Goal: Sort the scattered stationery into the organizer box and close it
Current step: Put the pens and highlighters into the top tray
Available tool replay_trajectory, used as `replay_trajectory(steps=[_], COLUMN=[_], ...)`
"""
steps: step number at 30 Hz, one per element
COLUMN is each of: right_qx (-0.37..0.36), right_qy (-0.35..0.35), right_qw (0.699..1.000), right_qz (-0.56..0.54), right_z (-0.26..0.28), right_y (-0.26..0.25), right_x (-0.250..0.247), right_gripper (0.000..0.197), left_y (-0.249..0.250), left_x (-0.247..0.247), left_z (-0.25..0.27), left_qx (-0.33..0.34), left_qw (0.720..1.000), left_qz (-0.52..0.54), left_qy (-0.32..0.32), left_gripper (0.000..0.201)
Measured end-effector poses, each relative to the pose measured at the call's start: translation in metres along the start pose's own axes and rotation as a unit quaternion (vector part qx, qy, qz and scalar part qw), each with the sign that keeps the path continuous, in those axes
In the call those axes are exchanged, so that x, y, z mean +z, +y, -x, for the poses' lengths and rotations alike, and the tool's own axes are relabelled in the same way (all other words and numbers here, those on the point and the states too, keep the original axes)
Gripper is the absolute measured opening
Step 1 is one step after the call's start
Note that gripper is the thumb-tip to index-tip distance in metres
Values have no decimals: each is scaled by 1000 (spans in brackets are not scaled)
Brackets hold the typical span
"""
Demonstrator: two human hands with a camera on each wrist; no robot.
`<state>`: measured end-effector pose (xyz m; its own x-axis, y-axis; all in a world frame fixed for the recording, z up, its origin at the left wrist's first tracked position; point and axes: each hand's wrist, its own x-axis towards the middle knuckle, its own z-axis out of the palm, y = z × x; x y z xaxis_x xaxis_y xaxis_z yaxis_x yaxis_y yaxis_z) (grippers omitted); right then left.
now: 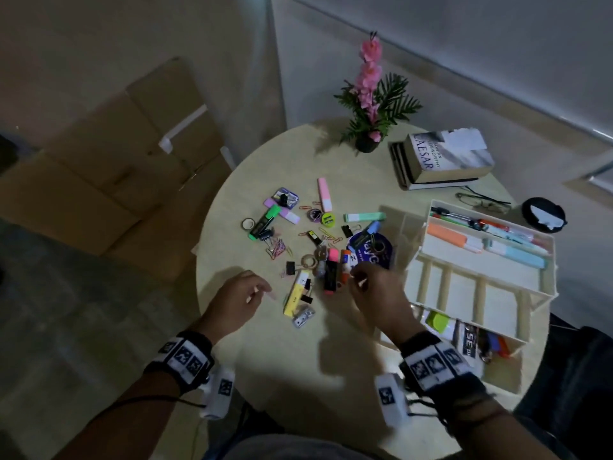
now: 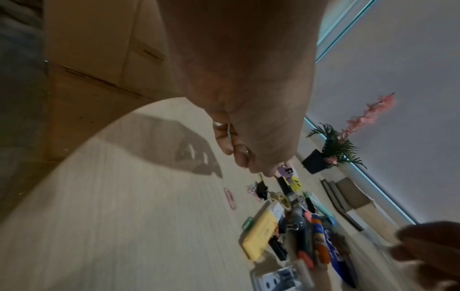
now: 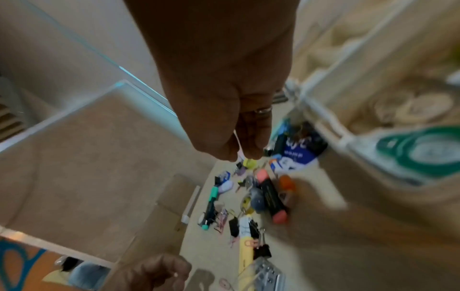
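Although the head view took in the whole round pale wooden table [image 1: 265, 353], its lighting was dim and small items read poorly. The left hand [image 1: 237, 302] hovered at lower centre with fingers loosely curled; the left wrist view showed a thin greenish sliver between its fingertips [image 2: 230, 144], too small to identify, so its hold could not be told. The right hand [image 1: 376, 295] hung over the near end of the clutter, fingers bent downward; a pale thin strip showed at its fingertips [image 3: 251, 149], but motion blur left its grip undecided.

Scattered stationery lay mid-frame: a yellow rectangular eraser-like block [image 1: 293, 298], a black marker with coral ends [image 1: 331, 273], a green highlighter [image 1: 263, 222], a pink highlighter [image 1: 324, 194], a mint highlighter [image 1: 364, 216] and a heap of coloured paper clips [image 1: 278, 249].

The cream tiered organizer box [image 1: 438, 280] stood open at the right of the frame, its upper trays holding pens and highlighters; its lower compartment was partly hidden behind the right wrist, and in the right wrist view it was smeared by blur.

A potted pink artificial flower [image 1: 370, 91] and stacked books [image 1: 441, 161] sat at upper right.
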<state>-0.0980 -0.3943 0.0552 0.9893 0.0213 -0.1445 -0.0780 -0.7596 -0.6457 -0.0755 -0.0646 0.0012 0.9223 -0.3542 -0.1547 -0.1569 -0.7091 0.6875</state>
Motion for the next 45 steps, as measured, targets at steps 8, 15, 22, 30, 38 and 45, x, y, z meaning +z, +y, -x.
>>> replay_trajectory(steps=[8,15,22,30,38,45], right_qx=[138,196,275,264,247,265], right_qy=[-13,25,70,107,177,241], right_qw=[987,973,958,950,942,907], right_qz=[86,122,27,-125,-145,-221], right_z=[-53,-46,-44,-9,37,70], right_y=[-17,-22,-32,-39,-41,-32], right_x=[71,95,94,65,30,-1], right_gripper=[21,45,61,38,35,29], left_y=[-32,-52,-39,-12,-4,17], left_x=[-12,-40,-49,-46,-39,-43], left_z=[8,-33,-110,-157,-170,-159], left_qx=[-13,-36,-61,-52,-91,-93], left_qw=[997,999,991,983,981,986], left_qz=[28,-30,-104,-170,-167,-102], left_qy=[-65,-23,53,56,27,92], left_gripper=[21,19,21,17,29,25])
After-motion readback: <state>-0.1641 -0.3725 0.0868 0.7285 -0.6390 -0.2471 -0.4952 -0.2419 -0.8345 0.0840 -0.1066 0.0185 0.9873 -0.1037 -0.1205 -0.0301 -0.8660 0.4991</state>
